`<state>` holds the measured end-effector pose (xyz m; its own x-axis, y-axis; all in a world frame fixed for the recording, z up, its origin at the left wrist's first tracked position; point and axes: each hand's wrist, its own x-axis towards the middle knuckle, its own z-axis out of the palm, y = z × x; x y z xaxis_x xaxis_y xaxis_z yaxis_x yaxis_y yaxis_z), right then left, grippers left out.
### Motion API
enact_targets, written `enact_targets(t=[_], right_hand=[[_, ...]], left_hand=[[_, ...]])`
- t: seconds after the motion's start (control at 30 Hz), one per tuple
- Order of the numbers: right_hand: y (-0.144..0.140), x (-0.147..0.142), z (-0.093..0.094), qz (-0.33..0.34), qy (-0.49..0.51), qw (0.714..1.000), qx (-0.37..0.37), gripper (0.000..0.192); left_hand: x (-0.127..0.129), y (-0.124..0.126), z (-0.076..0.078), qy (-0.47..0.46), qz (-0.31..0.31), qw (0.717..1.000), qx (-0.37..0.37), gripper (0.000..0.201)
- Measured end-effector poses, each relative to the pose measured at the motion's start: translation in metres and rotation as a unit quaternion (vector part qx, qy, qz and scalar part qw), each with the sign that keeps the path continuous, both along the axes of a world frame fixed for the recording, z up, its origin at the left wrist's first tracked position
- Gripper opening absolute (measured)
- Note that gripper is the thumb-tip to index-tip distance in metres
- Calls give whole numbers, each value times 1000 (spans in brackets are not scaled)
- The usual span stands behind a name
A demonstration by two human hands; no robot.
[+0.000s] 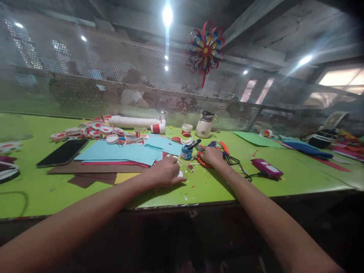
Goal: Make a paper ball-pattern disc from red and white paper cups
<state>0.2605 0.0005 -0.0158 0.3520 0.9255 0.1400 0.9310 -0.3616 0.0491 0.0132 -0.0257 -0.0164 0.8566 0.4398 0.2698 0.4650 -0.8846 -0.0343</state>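
Observation:
My left hand (166, 173) is low over the front of the green table, its thumb stretched out and its fingers bent. A small white disc (180, 173) shows between thumb and fingers, partly hidden by them. My right hand (212, 156) is closed over orange-handled scissors (204, 162), most of which it covers. Between my hands stands a small blue-labelled jar (186, 152) with a dark-handled tool (195, 144) leaning in it. Right behind my right hand lies a tool with orange and purple parts (224, 147). Paper scraps (190, 167) are scattered between the hands.
Blue paper sheets (119, 151) lie over brown card (93, 168), beside a black phone (62, 152). Behind are heaped red-and-white discs (95, 129), paper cups (187, 129) and a jug (204, 127). A purple box (266, 168) with a cable sits right. A pinwheel (206, 50) hangs on the mesh screen.

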Motion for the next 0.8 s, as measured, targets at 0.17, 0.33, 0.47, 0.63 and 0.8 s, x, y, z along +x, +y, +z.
enact_targets(t=[0.17,0.33,0.47,0.63,0.8], right_hand=[[-6,3,2,11,8,1000,15,34],[-17,13,9,46,48,993,95,37],[-21,28,22,48,115,973,193,26],[-21,35,31,39,228,917,325,29],[-49,16,20,104,307,857,400,24]], left_hand=[[-1,5,8,23,-2,998,-63,57],[-8,11,21,70,-35,989,-129,62],[-15,17,25,73,-46,979,-184,53],[-19,30,20,45,-56,962,-262,64],[-19,34,11,0,-64,962,-265,64]])
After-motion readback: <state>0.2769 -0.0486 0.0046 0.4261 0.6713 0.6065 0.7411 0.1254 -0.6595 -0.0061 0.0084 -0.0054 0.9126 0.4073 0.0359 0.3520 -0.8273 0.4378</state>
